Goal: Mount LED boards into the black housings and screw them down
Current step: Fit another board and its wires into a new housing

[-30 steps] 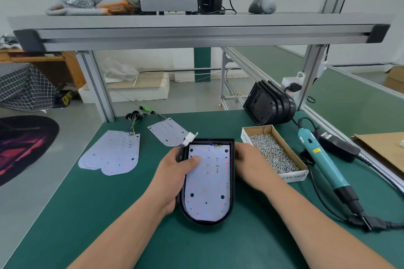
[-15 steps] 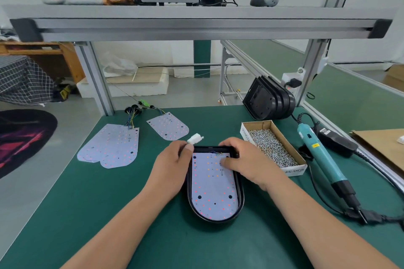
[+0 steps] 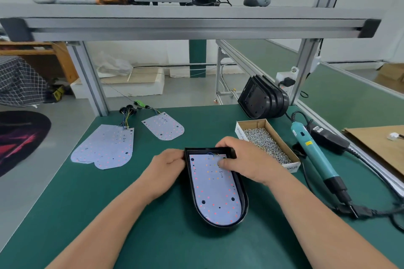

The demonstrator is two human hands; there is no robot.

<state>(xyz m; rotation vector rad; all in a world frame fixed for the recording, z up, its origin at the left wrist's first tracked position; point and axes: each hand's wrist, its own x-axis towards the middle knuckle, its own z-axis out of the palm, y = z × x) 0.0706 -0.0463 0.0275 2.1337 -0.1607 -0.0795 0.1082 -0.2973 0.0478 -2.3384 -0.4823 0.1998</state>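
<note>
a black plastic housing, squared at its far end and rounded at its near end, lies flat on the green mat table, near the middle and a little to the right. inside it sits a pale lilac led board dotted with red and orange points. it has the same outline as the housing, whose dark rim shows all round it. a small knot of thin wires shows at the board's far edge.

the person's left hand is at the housing's far left corner, fingers curled in, thumb and forefinger closed on the rim there. the right hand lies over the far right corner: its fingers curl round the far wall and its thumb presses down on the board's far right part.

just right of the right hand stands an open brown cardboard box full of small silver screws. further right a teal electric screwdriver lies on the mat, its black cord trailing to the near right. at the far right of the mat a stack of black housings stands on edge. to the far left lie an overlapping pile of loose led boards and, beside it, a single led board, both with coloured wires running to the far side. a grey aluminium shelf spans overhead.
</note>
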